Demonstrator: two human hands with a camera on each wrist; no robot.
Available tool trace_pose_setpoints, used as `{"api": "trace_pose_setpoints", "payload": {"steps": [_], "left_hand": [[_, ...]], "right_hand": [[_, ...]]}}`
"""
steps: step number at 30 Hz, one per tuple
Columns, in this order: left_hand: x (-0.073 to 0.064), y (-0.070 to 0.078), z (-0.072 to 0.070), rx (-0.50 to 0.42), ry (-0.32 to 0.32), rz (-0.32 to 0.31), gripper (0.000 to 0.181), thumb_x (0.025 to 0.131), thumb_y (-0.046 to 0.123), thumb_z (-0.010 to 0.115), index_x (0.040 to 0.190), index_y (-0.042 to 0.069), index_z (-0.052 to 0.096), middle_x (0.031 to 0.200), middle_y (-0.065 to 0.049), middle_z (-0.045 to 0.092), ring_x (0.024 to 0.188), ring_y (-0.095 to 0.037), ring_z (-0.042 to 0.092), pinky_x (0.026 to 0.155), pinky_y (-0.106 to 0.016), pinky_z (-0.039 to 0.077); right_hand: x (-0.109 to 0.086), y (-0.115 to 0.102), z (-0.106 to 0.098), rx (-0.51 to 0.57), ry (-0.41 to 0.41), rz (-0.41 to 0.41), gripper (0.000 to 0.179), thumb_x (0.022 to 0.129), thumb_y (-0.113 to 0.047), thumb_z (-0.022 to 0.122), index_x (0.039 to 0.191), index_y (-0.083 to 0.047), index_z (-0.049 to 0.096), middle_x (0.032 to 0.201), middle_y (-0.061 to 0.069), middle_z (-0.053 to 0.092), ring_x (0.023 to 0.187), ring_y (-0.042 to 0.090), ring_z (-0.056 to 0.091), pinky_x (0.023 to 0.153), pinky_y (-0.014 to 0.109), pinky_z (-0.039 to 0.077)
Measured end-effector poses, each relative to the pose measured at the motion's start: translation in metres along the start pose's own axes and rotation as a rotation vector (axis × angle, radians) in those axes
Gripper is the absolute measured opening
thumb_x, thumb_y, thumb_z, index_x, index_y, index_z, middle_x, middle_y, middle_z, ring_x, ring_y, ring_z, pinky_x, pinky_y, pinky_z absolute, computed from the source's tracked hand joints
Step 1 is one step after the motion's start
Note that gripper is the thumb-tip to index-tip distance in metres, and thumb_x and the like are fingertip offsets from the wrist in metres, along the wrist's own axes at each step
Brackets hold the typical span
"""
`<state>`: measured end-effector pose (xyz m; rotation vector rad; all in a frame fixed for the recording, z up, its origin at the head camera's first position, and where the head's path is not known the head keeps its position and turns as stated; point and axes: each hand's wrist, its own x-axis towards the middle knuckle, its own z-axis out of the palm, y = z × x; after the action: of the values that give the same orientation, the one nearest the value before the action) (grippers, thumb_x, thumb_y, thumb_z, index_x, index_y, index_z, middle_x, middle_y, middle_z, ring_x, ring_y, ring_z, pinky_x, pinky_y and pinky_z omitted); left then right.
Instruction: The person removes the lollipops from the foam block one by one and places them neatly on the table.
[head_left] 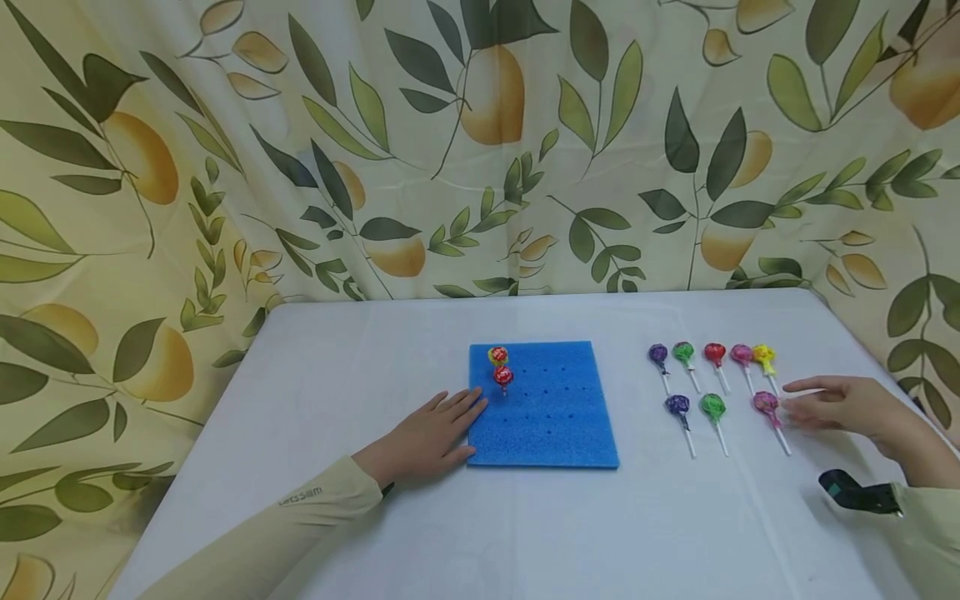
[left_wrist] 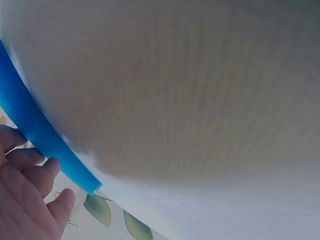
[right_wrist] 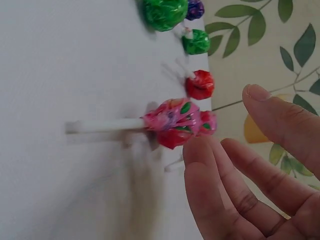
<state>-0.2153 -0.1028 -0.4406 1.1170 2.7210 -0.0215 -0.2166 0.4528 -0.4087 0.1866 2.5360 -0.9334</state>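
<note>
My left hand (head_left: 431,437) lies with its fingers out against the left edge of a blue foam board (head_left: 555,442) dotted with small holes. Two lollipops stand in the board's upper left part, a red-and-yellow one (head_left: 498,356) and a red one (head_left: 503,376). In the left wrist view the fingertips (left_wrist: 50,165) are at the board's side. My right hand (head_left: 855,408) hovers with loosely bent fingers, holding nothing, just right of a pink lollipop (head_left: 766,403). In the right wrist view that lollipop's wrapped head (right_wrist: 175,120) shows close to the fingertips.
Other lollipops lie on the white table (head_left: 337,358) in two rows: purple (head_left: 657,354), green (head_left: 683,352), red (head_left: 715,353), pink (head_left: 741,355) and yellow (head_left: 764,357) behind, purple (head_left: 677,405) and green (head_left: 713,407) in front. A fruit-patterned curtain (head_left: 495,208) hangs behind.
</note>
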Motion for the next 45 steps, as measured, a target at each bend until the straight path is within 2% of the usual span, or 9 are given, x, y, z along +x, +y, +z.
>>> {"api": "trace_pose_setpoints", "payload": {"steps": [4, 8, 11, 13, 16, 21, 29, 38, 45], "left_hand": [[-0.001, -0.002, 0.002, 0.006, 0.001, 0.002, 0.067, 0.098, 0.048, 0.037, 0.152, 0.014, 0.016, 0.160, -0.004, 0.012, 0.147, -0.022, 0.016, 0.119, -0.043, 0.017], [-0.001, -0.004, 0.003, 0.021, 0.009, 0.000, 0.067, 0.098, 0.048, 0.036, 0.152, 0.014, 0.016, 0.160, -0.004, 0.013, 0.147, -0.022, 0.016, 0.119, -0.043, 0.017], [-0.001, -0.005, 0.003, 0.014, 0.016, 0.004, 0.067, 0.098, 0.048, 0.036, 0.152, 0.014, 0.016, 0.160, -0.004, 0.013, 0.147, -0.022, 0.016, 0.119, -0.043, 0.017], [-0.001, -0.005, 0.003, 0.011, 0.018, 0.008, 0.066, 0.098, 0.047, 0.036, 0.152, 0.014, 0.016, 0.160, -0.004, 0.013, 0.147, -0.022, 0.017, 0.119, -0.043, 0.017], [-0.001, -0.005, 0.002, 0.017, 0.018, 0.008, 0.066, 0.098, 0.047, 0.037, 0.152, 0.014, 0.017, 0.159, -0.004, 0.014, 0.147, -0.022, 0.017, 0.119, -0.043, 0.018], [-0.001, -0.004, 0.002, 0.022, 0.012, 0.004, 0.066, 0.098, 0.047, 0.037, 0.152, 0.014, 0.017, 0.159, -0.004, 0.014, 0.147, -0.022, 0.017, 0.119, -0.043, 0.018], [-0.001, -0.004, 0.003, 0.021, 0.022, 0.011, 0.066, 0.098, 0.048, 0.036, 0.152, 0.014, 0.016, 0.160, -0.004, 0.013, 0.147, -0.022, 0.017, 0.119, -0.043, 0.018], [0.000, -0.003, 0.005, 0.010, 0.022, 0.015, 0.067, 0.098, 0.048, 0.036, 0.152, 0.014, 0.016, 0.160, -0.004, 0.013, 0.147, -0.022, 0.016, 0.119, -0.044, 0.018], [0.001, -0.003, 0.006, 0.020, 0.027, 0.017, 0.067, 0.098, 0.049, 0.035, 0.152, 0.015, 0.015, 0.160, -0.003, 0.012, 0.147, -0.021, 0.016, 0.119, -0.043, 0.018]], "right_hand": [[-0.007, -0.016, 0.003, 0.002, 0.027, -0.082, 0.062, 0.092, -0.033, 0.060, 0.130, 0.013, 0.041, 0.100, 0.009, 0.072, 0.079, -0.001, 0.064, 0.079, 0.049, 0.054], [-0.011, -0.035, 0.008, 0.034, 0.056, -0.214, 0.036, 0.092, -0.023, 0.060, 0.122, -0.002, 0.058, 0.094, -0.015, 0.071, 0.082, -0.013, 0.059, 0.081, 0.049, 0.054], [-0.014, -0.049, 0.012, 0.065, 0.083, -0.314, 0.025, 0.092, -0.016, 0.060, 0.117, -0.016, 0.062, 0.095, -0.024, 0.068, 0.086, -0.015, 0.059, 0.079, 0.028, 0.054], [-0.015, -0.060, 0.016, 0.100, 0.096, -0.369, 0.026, 0.091, -0.011, 0.060, 0.116, -0.020, 0.062, 0.096, -0.025, 0.067, 0.089, -0.014, 0.060, 0.075, 0.012, 0.047], [-0.014, -0.079, 0.025, 0.177, 0.099, -0.458, 0.028, 0.090, -0.006, 0.060, 0.117, -0.016, 0.061, 0.100, -0.023, 0.068, 0.091, -0.011, 0.062, 0.072, 0.003, 0.043], [-0.011, -0.116, 0.045, 0.234, 0.077, -0.554, 0.030, 0.090, -0.007, 0.061, 0.120, -0.003, 0.058, 0.103, -0.020, 0.068, 0.093, -0.007, 0.064, 0.077, 0.007, 0.049], [-0.001, -0.163, 0.079, 0.252, 0.028, -0.647, 0.034, 0.091, -0.014, 0.062, 0.121, -0.001, 0.056, 0.106, -0.015, 0.067, 0.098, -0.002, 0.064, 0.082, 0.013, 0.051], [0.010, -0.192, 0.119, 0.344, -0.030, -0.668, 0.039, 0.089, -0.016, 0.064, 0.123, 0.000, 0.054, 0.118, 0.023, 0.062, 0.100, 0.001, 0.064, 0.085, 0.016, 0.052], [0.017, -0.203, 0.142, 0.443, -0.041, -0.654, 0.044, 0.089, -0.015, 0.065, 0.128, -0.001, 0.050, 0.126, 0.024, 0.058, 0.104, 0.001, 0.063, 0.088, 0.016, 0.050]]}}
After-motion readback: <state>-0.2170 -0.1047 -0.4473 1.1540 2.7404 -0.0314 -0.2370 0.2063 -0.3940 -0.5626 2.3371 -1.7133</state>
